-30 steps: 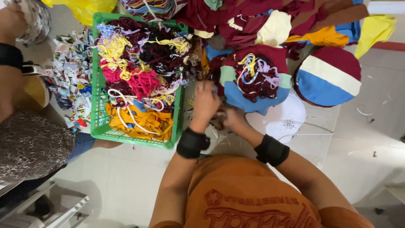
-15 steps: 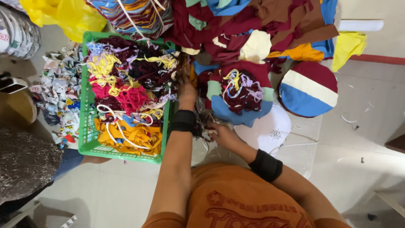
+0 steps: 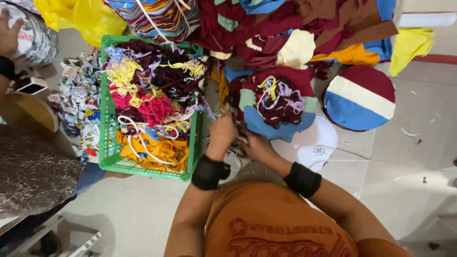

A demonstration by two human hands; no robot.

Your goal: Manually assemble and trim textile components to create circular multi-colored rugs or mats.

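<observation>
My left hand (image 3: 223, 134) and my right hand (image 3: 257, 145) meet just right of a green plastic crate (image 3: 110, 157), both in black wrist bands. Their fingers are curled together on a small bunch of thin fabric strips (image 3: 238, 143), mostly hidden between them. Just beyond the hands lies a stack of round fabric pieces (image 3: 266, 128) in maroon, blue and green, with a tangle of maroon, yellow and lilac strips (image 3: 278, 97) on top. The crate is heaped with yellow, pink, maroon, orange and white strips.
A striped maroon, cream and blue round piece (image 3: 359, 97) lies at right, a white one (image 3: 312, 143) near my right hand. Fabric offcuts (image 3: 304, 28) pile up at the back. Another person's hand (image 3: 8, 35) and patterned clothing (image 3: 33, 176) are at left, beside small scraps (image 3: 78, 109).
My left hand, which reached up toward the far pile half a second ago, has drawn back down beside my right hand. The right hand has stayed by the round stack.
</observation>
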